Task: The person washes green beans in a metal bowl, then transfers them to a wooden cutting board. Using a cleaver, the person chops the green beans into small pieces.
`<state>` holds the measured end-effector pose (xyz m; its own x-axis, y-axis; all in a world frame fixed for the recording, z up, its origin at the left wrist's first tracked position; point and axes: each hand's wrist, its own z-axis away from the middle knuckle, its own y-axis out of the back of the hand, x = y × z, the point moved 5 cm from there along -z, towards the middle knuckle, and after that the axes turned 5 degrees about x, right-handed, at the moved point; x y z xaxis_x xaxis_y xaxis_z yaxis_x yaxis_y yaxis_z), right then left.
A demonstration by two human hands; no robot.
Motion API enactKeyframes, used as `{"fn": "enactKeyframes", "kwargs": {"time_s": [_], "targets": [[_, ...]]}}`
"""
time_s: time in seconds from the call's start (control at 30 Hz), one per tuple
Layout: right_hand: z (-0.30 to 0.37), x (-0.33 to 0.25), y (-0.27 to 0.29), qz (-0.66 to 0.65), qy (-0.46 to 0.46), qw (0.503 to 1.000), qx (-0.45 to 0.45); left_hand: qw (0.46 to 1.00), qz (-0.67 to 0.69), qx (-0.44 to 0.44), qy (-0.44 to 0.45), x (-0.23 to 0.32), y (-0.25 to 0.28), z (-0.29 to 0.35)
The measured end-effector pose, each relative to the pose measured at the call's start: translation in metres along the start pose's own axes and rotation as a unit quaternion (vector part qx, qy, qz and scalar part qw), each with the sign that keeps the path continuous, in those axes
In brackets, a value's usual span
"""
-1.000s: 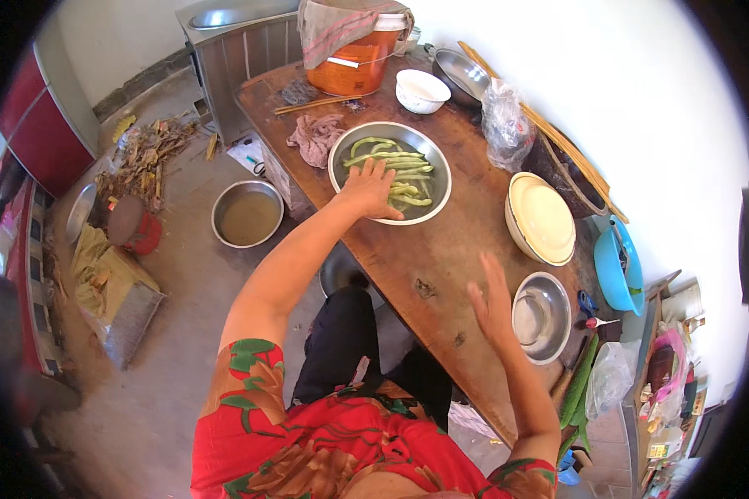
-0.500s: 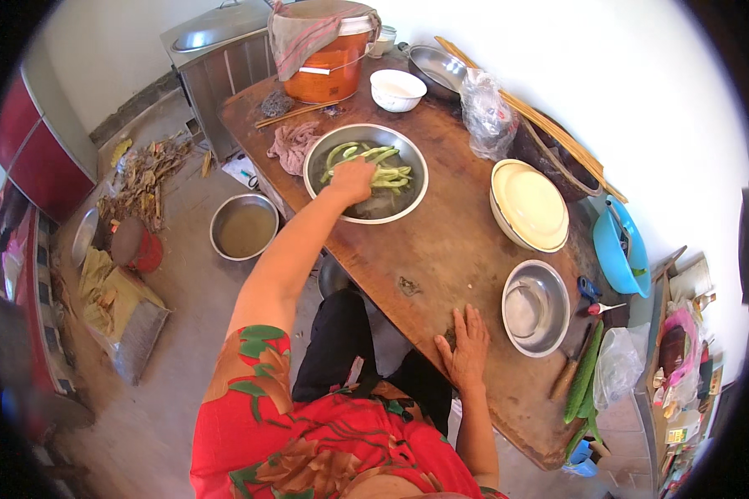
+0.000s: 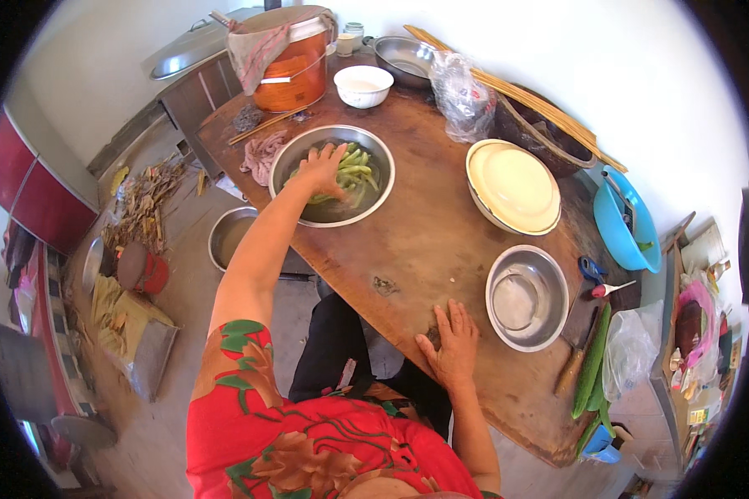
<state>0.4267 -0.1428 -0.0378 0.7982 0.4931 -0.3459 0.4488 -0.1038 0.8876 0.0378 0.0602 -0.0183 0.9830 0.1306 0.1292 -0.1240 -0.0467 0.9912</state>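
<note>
My left hand [image 3: 323,173] reaches over a wide metal basin [image 3: 384,200] at the far left of the table. Its fingers are spread over long green beans [image 3: 359,173] lying in water there, and none is visibly gripped. Some beans are hidden under the hand. Palm down, my right hand [image 3: 451,345] lies open on the wooden table near its front edge. A smaller metal bowl [image 3: 558,320] stands just to the right of that hand, apart from it.
A lidded cream basin [image 3: 514,187], a blue basin [image 3: 653,249], a knife [image 3: 570,370] and cucumbers [image 3: 591,358] occupy the right side. Farther back are a white bowl [image 3: 364,87] and an orange bucket [image 3: 291,79]. A metal basin [image 3: 225,241] sits low beside the table's left edge.
My left hand has risen slightly from the beans and its fingers have spread. The view has shifted a little. My right hand stays flat on the table.
</note>
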Motion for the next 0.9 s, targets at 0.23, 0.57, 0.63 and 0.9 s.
{"fn": "enactKeyframes", "kwargs": {"time_s": [0.23, 0.57, 0.63, 0.9], "targets": [[0.0, 0.001, 0.003, -0.016, 0.0, 1.0, 0.014, 0.993, 0.091, -0.023, 0.073, 0.0, -0.003, -0.012], [0.0, 0.002, 0.004, -0.029, 0.005, 0.999, 0.025, 0.903, 0.428, -0.026, -0.002, 0.0, 0.022, 0.0], [-0.001, 0.002, 0.003, -0.031, 0.002, 0.999, 0.023, 0.901, 0.432, 0.026, 0.027, -0.001, 0.024, 0.007], [0.0, 0.002, 0.003, -0.029, -0.008, 0.999, 0.013, 0.995, 0.06, -0.046, 0.059, 0.028, -0.009, 0.034]]}}
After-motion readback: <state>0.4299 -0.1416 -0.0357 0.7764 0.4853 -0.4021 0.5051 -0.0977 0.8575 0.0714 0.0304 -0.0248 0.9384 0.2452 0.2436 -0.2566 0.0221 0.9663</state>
